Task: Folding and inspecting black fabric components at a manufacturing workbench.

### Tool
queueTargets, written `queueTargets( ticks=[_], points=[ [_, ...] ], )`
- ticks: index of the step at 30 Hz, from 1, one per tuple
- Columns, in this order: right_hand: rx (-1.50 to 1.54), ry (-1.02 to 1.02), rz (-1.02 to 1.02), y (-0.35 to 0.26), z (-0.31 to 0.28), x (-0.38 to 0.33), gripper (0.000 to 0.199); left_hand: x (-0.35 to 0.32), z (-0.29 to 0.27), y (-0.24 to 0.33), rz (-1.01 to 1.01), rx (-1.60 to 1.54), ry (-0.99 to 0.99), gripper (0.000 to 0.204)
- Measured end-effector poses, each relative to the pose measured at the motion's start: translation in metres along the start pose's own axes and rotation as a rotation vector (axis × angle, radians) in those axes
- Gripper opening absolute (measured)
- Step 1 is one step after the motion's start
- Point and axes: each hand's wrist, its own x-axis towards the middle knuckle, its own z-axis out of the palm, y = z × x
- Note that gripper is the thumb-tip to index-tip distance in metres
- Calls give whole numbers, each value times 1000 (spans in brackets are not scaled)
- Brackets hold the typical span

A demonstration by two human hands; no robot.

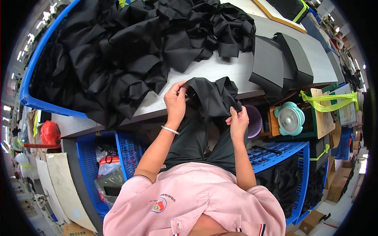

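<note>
A piece of black cloth (212,96) is held up between the two hands, above the lap and in front of the near edge of the worktop (197,70). It is folded and creased. Its lower left part is hard to make out against the dark trousers (183,145), and its inner side is mostly in shadow.

The left hand (176,97) pinches the upper left corner between thumb and fingers; the fingertips are partly hidden by the cloth, and something small and pale beside them is too small to tell. The right hand (238,120) pinches the right edge, lower down, between thumb and forefinger, its other fingers curled in. Both elbows are bent, with the forearms reaching forward and inward; the left one is raised further, with a pale bracelet (170,129) at the wrist.

Beyond the hands, a large heap of black cloth (130,51) fills a blue tub (24,88) and spills onto the worktop; the heap and the tub are cut off at the top, and single pieces cannot be told apart. To the right, dark stiff panels (269,63) overlap at the worktop's edge. Below them are a purple basket (255,121), half hidden by the right hand, and a teal fan (290,118). Blue crates flank the lap, the left one (87,169) holding plastic-wrapped things, the right one (302,185) dark material.
</note>
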Motion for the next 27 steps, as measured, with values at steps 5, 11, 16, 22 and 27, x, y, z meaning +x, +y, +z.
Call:
queueTargets(
  ticks=[5, 11, 16, 22, 27],
  points=[
    [-410, 283, -736, -40, 3, -40, 37, -21, 7, 16, -41, -108, -9, 18],
    [-401, -140, -926, -47, 20, -72, 29, -55, 14, 40, 174, 90, -60, 51],
    [-669, -93, -895, -30, 25, -51, 33, -77, 1, 25, 265, 268, -287, 48],
    [-627, -202, -786, -41, 34, -58, 31, -78, -1, 22, 299, 303, -247, 32],
    [-743, -278, -783, -1, 23, -51, 14, -94, 2, 49, 394, 247, -386, 27]
  ],
)
